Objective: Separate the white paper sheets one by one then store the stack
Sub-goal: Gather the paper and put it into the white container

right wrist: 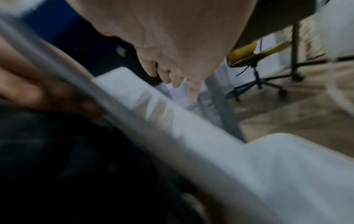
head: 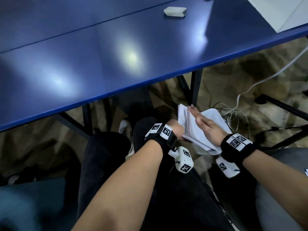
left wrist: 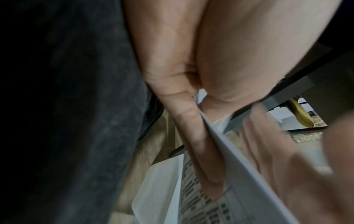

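Below the table's front edge, over my lap, I hold a stack of white paper sheets [head: 188, 130]. My left hand [head: 175, 128] grips its near left edge, with the fingers [left wrist: 193, 136] underneath against a printed sheet [left wrist: 193, 197] and the thumb above. My right hand [head: 205, 124] lies flat on top of the stack with straight fingers. The stack's edge [right wrist: 134, 121] crosses the blurred right wrist view below my right hand [right wrist: 182, 37]. A white bag-like container [head: 215, 117] sits just under the stack.
The blue table [head: 116, 64] fills the upper part of the head view, with a grey block [head: 175, 12] on it and white sheets [head: 283, 10] at its far right corner. Cables [head: 233, 110] lie on the floor. A yellow chair [right wrist: 254, 51] stands beyond.
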